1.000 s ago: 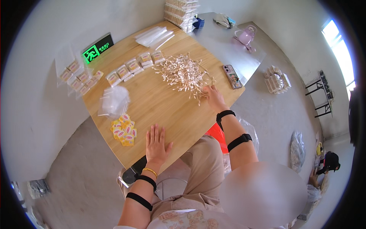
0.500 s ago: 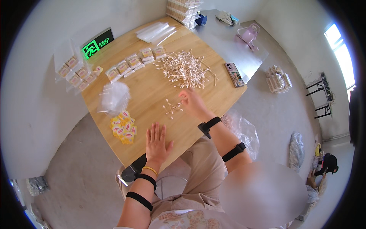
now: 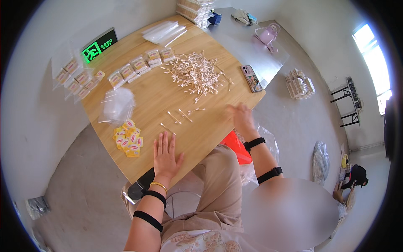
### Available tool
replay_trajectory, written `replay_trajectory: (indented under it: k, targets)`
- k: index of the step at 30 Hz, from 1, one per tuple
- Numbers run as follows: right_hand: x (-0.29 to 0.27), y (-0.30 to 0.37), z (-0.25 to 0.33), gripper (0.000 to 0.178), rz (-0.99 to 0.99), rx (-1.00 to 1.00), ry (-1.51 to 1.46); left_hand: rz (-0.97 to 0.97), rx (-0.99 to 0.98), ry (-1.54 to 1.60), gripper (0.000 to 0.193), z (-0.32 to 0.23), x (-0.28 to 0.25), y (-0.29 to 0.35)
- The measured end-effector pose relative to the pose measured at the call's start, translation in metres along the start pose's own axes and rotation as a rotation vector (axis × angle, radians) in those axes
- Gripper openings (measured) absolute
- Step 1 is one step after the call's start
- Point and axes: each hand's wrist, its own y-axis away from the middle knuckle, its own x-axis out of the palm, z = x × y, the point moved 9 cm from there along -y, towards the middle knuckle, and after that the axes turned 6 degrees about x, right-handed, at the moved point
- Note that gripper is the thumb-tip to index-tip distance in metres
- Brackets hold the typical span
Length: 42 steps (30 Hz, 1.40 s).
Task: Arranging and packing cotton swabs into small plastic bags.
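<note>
My left hand (image 3: 166, 158) lies flat near the front edge of the wooden table, open, its fingers spread and holding nothing. Just beyond its fingertips several loose cotton swabs (image 3: 184, 115) lie scattered singly. Over the table's right edge is my right hand (image 3: 242, 117), its fingers blurred by motion, so what they hold, if anything, does not show. A large heap of cotton swabs (image 3: 194, 73) sits farther back. Left of my left hand lie yellow-and-white label cards (image 3: 128, 143), with a stack of clear plastic bags (image 3: 116, 107) behind them.
Filled swab packs (image 3: 139, 65) form a row along the far left of the table (image 3: 210, 130). Long clear sleeves (image 3: 161, 32) lie at the back. A phone (image 3: 252, 79) rests by the right edge. Below that edge hangs a red bag (image 3: 237, 148). Stacked packs (image 3: 300, 85) stand beyond.
My right hand has moved right, away from the loose swabs to the table's edge. Those swabs now lie more spread out. A red bag now shows below the edge. My left hand stays flat.
</note>
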Motion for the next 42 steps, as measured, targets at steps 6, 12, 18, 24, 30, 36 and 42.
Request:
replay_trajectory:
  k: [6,12,18,24,30,36,42]
  targets:
    - [-0.018,0.01,-0.072,0.027,0.012,0.412,0.249,-0.011,-0.01,-0.007,0.08,0.004,-0.005,0.003]
    - [-0.003,-0.01,-0.016,0.022,0.068,0.244,-0.282,-0.012,0.015,0.015,0.08,-0.004,-0.004,-0.002]
    - [-0.014,0.011,0.041,0.024,-0.22,-0.215,-0.387,0.042,-0.019,-0.005,0.08,0.002,0.0,0.002]
    - [-0.032,0.018,-0.02,0.021,-0.31,0.235,-0.086,-0.007,-0.011,0.028,0.079,0.003,-0.006,0.004]
    - [-0.028,-0.021,0.082,0.023,-0.222,-0.243,-0.383,0.014,-0.012,-0.014,0.079,0.001,-0.003,0.0]
    - [-0.008,-0.036,0.137,0.024,-0.065,-0.393,-0.401,-0.06,-0.006,0.063,0.078,-0.001,-0.009,-0.001]
    - [0.006,-0.017,0.181,0.031,-0.041,-0.372,-0.385,-0.066,-0.009,0.052,0.077,0.002,-0.011,0.003]
